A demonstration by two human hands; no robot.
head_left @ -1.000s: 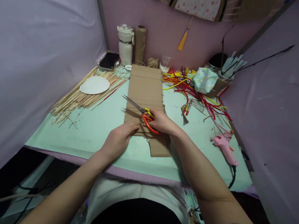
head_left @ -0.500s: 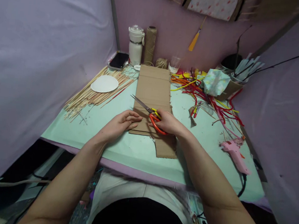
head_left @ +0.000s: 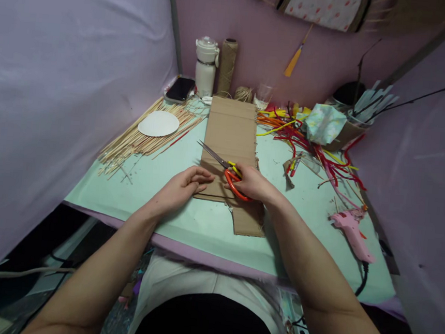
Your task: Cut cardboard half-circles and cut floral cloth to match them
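Your right hand point(head_left: 253, 182) grips the scissors point(head_left: 226, 164), so press your half-open, empty left hand point(head_left: 183, 186) on the cardboard point(head_left: 232, 131) near the table's point(head_left: 201, 235) front edge, clear of the blades point(head_left: 213, 154).

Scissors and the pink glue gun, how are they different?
The scissors have shiny metal blades and red-orange handle loops, while the glue gun is mostly pink.
The scissors are in the right hand, over the cardboard; the glue gun lies with no hand on it.
The glue gun has a dark cord; the scissors have none.
Both show some orange.
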